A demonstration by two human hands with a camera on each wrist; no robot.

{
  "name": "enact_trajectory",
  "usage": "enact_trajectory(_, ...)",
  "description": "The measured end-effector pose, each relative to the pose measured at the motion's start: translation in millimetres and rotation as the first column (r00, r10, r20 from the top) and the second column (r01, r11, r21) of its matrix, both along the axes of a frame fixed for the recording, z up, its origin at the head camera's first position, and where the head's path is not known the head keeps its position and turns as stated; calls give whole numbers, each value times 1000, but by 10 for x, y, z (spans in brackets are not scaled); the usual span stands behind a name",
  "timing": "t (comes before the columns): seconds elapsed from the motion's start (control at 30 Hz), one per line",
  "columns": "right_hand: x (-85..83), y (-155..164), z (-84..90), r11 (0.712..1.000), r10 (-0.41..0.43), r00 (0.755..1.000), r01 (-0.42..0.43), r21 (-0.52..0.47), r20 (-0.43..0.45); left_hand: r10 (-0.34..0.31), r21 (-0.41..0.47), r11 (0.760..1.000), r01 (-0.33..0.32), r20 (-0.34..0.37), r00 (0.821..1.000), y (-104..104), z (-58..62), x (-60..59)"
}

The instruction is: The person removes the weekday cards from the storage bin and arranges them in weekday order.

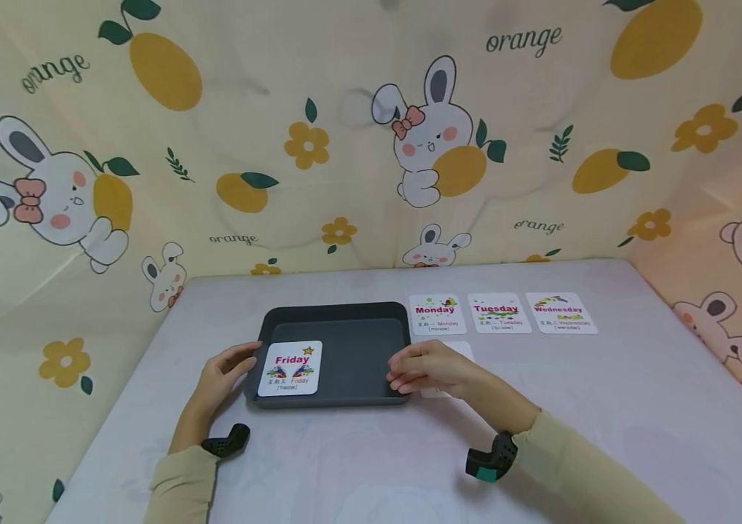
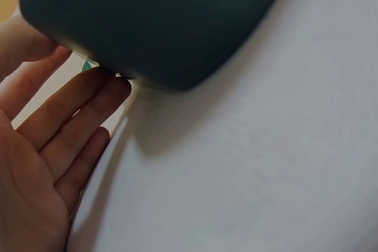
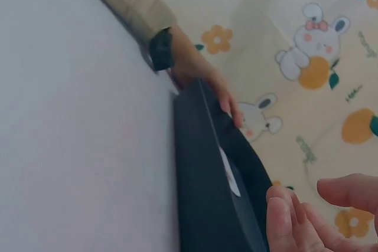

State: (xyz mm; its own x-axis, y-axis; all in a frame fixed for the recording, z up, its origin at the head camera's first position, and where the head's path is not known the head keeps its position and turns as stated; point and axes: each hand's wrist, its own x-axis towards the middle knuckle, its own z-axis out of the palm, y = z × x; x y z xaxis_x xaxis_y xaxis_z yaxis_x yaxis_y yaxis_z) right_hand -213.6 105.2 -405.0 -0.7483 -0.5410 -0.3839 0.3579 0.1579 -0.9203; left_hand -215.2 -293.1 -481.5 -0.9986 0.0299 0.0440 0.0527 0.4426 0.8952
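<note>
Dark grey tray (image 1: 344,349), at the frame's centre on the surface (image 1: 357,466), is steadied by both hands: left hand (image 1: 223,375) flat-fingered against its left wall, right hand (image 1: 432,367) relaxed at its right rim, gripping nothing. Friday card (image 1: 290,368) lies inside; it likely needs picking next.

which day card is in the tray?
The Friday card, lying flat in the dark tray at its left end. Monday, Tuesday and Wednesday lie on the table beyond it.
</note>
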Motion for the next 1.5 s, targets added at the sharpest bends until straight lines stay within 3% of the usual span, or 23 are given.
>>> enact_trajectory(0.53,10,-425,-93,999,7,1000,-8,-34,-23,-7,8,1000,7,-3,1000,11,1,3)
enact_trajectory(0.77,-27,-637,-97,1000,-12,999,11,-6,-36,-8,14,1000,8,6,1000,8,0,8)
enact_trajectory(1.5,-184,-1108,-195,978,-206,977,203,49,62,-1,8,1000,1,4,1000,14,-1,9)
